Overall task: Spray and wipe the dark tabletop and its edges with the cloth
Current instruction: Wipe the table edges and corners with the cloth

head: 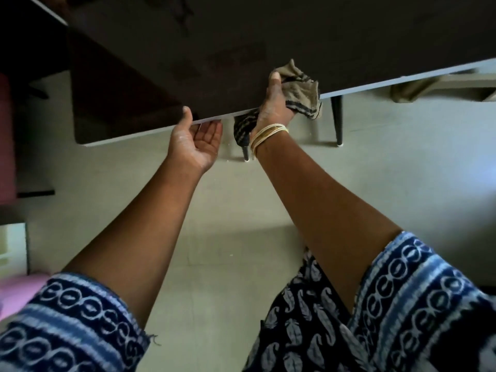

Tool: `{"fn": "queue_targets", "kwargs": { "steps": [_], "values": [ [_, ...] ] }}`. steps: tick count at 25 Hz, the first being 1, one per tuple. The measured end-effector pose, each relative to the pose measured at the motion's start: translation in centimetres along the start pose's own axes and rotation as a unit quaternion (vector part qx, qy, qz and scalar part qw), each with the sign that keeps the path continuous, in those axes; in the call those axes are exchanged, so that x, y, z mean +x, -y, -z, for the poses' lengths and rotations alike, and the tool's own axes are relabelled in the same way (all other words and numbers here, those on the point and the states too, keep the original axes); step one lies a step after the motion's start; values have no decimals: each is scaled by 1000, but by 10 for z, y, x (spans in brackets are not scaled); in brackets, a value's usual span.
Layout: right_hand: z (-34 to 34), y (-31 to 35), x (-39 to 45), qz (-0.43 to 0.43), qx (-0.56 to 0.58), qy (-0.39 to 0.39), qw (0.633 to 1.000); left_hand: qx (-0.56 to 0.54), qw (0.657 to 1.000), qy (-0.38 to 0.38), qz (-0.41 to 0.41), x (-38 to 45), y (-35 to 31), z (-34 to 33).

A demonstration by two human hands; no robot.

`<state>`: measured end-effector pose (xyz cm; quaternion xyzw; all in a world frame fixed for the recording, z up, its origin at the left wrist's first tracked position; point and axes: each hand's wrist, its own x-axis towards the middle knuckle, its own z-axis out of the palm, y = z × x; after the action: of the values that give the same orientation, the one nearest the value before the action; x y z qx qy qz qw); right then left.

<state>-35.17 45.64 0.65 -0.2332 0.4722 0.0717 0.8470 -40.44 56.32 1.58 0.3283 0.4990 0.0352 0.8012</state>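
The dark tabletop (241, 36) fills the upper part of the head view, and its pale near edge (150, 134) runs diagonally from lower left to upper right. My right hand (273, 103) grips an olive cloth with dark stripes (298, 88) and presses it over the near edge; part of the cloth hangs below the edge. My left hand (196, 140) is cupped palm up just under the edge, thumb resting on the tabletop, fingers apart and holding nothing. No spray bottle is in view.
Two dark table legs (336, 116) stand on the pale tiled floor (375, 170) beyond my hands. A pink upholstered seat (6, 135) is at the left. A light bench or frame (442, 85) shows under the table at right.
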Motion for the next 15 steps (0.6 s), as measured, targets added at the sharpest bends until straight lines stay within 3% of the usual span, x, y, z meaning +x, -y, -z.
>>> {"fn": "queue_targets", "kwargs": {
  "steps": [5,15],
  "values": [
    [-22,-83,-17,-71,-61,-3,996,-14,1000,-10,4,17,-50,41],
    [-44,-167,-17,-76,-76,-26,994,-118,992,-50,-9,57,-132,116]
  ]
}}
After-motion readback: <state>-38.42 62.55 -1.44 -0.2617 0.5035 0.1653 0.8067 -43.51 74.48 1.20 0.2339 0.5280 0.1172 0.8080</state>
